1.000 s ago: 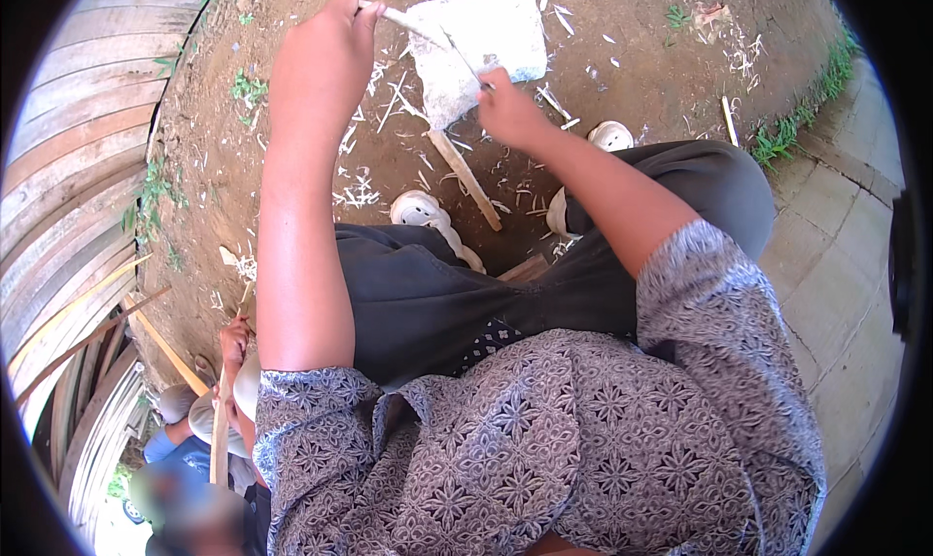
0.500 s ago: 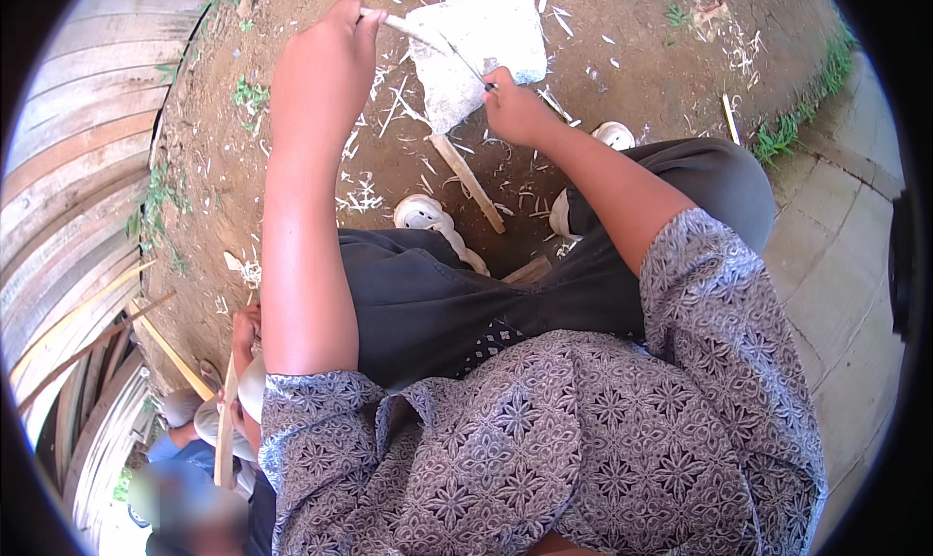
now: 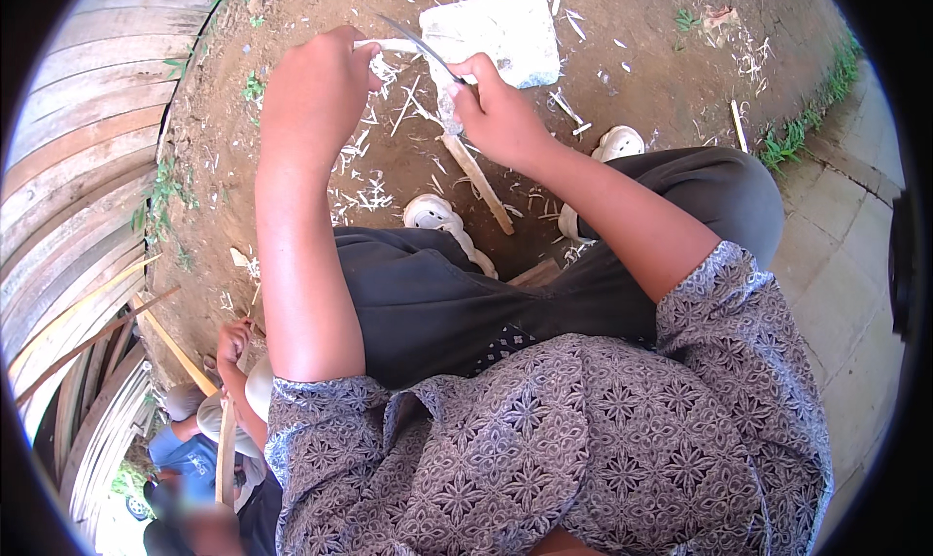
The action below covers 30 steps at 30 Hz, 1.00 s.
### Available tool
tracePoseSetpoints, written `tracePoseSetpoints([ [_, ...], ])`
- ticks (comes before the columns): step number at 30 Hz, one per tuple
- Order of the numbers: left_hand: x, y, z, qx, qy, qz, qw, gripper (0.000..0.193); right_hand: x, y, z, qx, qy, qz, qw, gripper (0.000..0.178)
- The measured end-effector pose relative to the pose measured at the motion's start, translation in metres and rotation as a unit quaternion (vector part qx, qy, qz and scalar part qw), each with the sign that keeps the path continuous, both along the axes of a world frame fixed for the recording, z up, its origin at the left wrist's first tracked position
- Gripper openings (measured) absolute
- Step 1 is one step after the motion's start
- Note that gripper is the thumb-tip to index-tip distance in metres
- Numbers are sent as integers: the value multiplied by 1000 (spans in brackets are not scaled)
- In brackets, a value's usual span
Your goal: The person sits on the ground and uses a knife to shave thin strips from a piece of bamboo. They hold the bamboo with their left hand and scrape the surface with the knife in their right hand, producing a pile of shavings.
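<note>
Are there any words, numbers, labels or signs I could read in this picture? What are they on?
None that can be read.
Blue shirt of the person at lower left: small pale marks, too small and blurred to tell if they are letters.
Patterned shirt: flower shapes, no letters.
Knife, pale strip and white slab: no writing I can make out.

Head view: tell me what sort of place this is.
Probably an outdoor yard where wood is worked: bare soil strewn with pale shavings, and wooden boards along the left side.
</note>
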<state>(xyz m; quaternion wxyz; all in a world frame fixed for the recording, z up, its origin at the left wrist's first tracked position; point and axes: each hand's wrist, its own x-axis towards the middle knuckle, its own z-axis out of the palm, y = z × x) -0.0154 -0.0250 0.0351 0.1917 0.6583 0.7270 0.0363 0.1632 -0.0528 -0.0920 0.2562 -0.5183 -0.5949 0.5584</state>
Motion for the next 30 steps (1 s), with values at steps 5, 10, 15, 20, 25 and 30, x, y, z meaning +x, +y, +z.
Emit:
tracePoseSetpoints([
  [5,-4,-2,-8,25,-20,-20,999,23,2,-3,35,-43,24,11,999,25],
  [10,-5,-1,-10,36,-11,-16,999,22,5,1,24,-14,-36,-6,999,22],
  [15,8,-4,-7,50,5,-36,998,22,10,-2,0,-37,-40,-19,998,21],
  [20,9,-3,-9,47,-25,-42,998,23,11,2,47,-33,38,18,999,23],
  [25,-5,1,-12,39,-12,2,999,23,3,5,50,-36,0,44,998,27],
  [30,2,-3,-8,38,-30,-12,999,24,7,11,53,-32,13,25,999,26],
])
